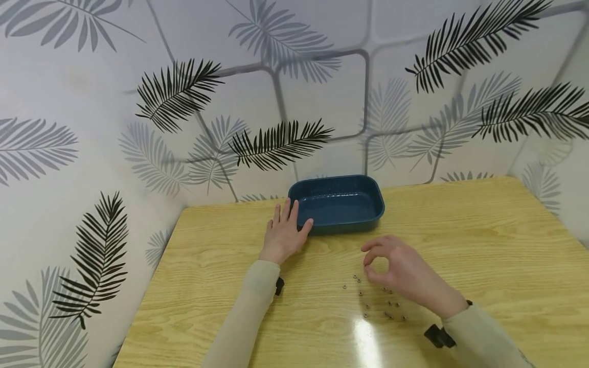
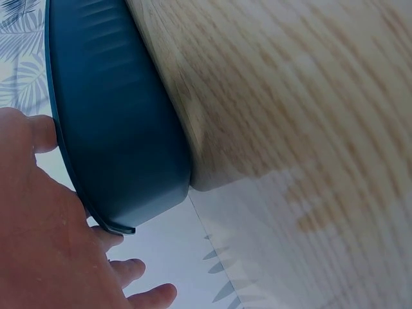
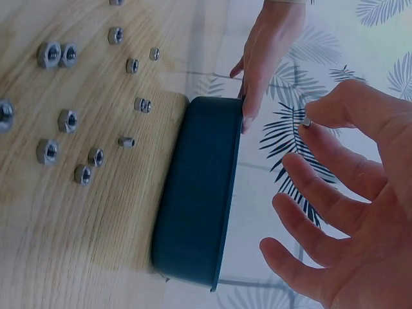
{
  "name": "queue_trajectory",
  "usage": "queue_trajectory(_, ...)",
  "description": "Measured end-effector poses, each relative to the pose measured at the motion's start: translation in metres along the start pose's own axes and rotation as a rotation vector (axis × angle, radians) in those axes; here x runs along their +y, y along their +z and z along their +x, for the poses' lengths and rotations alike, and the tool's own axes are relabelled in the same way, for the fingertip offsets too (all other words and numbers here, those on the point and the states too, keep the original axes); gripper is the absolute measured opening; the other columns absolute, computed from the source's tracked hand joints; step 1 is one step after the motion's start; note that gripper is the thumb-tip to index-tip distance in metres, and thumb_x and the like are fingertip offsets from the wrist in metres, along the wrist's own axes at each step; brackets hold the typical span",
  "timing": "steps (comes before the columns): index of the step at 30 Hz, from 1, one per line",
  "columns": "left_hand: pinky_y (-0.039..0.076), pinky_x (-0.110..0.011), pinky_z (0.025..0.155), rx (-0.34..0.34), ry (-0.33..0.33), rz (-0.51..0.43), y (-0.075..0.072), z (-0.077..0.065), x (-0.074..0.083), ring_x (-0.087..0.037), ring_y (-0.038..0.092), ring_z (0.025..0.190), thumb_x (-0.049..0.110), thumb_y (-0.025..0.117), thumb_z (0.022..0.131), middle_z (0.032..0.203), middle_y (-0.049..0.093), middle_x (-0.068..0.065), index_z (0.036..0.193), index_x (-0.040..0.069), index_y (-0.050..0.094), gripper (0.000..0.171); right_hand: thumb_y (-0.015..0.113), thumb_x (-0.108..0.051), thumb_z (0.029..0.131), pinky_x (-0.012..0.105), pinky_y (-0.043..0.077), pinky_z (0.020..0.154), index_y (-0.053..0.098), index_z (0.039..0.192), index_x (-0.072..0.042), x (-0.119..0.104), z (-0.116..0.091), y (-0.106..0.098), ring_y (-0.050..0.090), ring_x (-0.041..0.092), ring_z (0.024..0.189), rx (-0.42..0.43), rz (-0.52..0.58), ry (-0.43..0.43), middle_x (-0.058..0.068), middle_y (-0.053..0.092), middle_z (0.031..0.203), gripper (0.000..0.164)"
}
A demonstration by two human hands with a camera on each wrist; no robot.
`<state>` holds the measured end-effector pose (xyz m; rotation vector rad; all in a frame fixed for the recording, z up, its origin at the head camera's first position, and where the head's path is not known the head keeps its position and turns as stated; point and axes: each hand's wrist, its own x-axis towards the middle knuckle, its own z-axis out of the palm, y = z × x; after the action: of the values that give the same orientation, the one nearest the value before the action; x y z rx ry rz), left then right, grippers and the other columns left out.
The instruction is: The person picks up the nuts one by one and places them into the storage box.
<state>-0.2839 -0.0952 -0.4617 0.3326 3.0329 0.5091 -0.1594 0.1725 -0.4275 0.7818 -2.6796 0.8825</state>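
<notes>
A dark blue rectangular tray (image 1: 338, 227) stands on the wooden table near its back edge. My left hand (image 1: 282, 236) is laid at the tray's left end, fingers straight and spread, touching the rim in the left wrist view. Between thumb and index finger, my right hand (image 1: 402, 268) pinches a small metal nut (image 3: 306, 121); its other fingers are loosely bent, off the table. That hand is in front of the tray, to its right, above several loose hex nuts (image 1: 361, 293). In the right wrist view, the scattered nuts (image 3: 67, 121) lie in front of the tray. The tray's interior shows no nuts.
The pale wood table (image 1: 483, 245) extends to both sides of the tray. Right behind it rises a wall (image 1: 322, 102) with a feather and line pattern. A glare spot lies on the table's front part.
</notes>
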Motion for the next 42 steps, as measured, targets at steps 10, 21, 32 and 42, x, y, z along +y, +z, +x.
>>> queue_trajectory(10,0.016,-0.056,0.116,0.001,0.002,0.004,0.0,0.0,-0.001,-0.03,-0.002,0.15,0.062,0.031,0.101,0.165,0.001,-0.005,0.16,0.019,0.01,0.076,0.076,-0.012,0.082,0.05,0.046,0.096,0.072,0.085,-0.02,0.014,0.008,-0.002,0.054,0.028,0.115,0.058,0.021,0.065,0.002,0.066,0.116,0.01)
queue_trajectory(21,0.018,-0.057,0.115,0.009,-0.004,0.023,0.005,-0.003,-0.004,-0.033,0.005,0.15,0.061,0.033,0.101,0.165,0.005,-0.006,0.16,0.017,0.012,0.076,0.073,-0.007,0.083,0.053,0.046,0.093,0.073,0.084,-0.013,0.027,0.015,-0.002,0.054,0.032,0.113,0.166,0.014,0.104,0.008,0.066,0.116,0.006)
queue_trajectory(32,0.017,-0.057,0.115,0.015,-0.001,0.015,0.002,-0.001,-0.003,-0.032,0.004,0.15,0.062,0.032,0.101,0.165,0.004,-0.005,0.16,0.018,0.012,0.077,0.072,-0.012,0.089,0.056,0.041,0.096,0.074,0.088,-0.009,0.033,0.035,-0.006,0.052,0.038,0.116,0.214,0.014,0.145,0.014,0.065,0.119,0.004)
queue_trajectory(42,0.017,-0.057,0.115,0.023,0.004,0.017,0.001,0.0,-0.002,-0.031,0.001,0.15,0.062,0.031,0.101,0.165,0.005,-0.005,0.16,0.018,0.012,0.076,0.071,-0.014,0.089,0.056,0.039,0.097,0.073,0.087,-0.007,0.038,0.052,-0.003,0.05,0.04,0.115,0.259,-0.025,0.148,0.015,0.065,0.12,0.007)
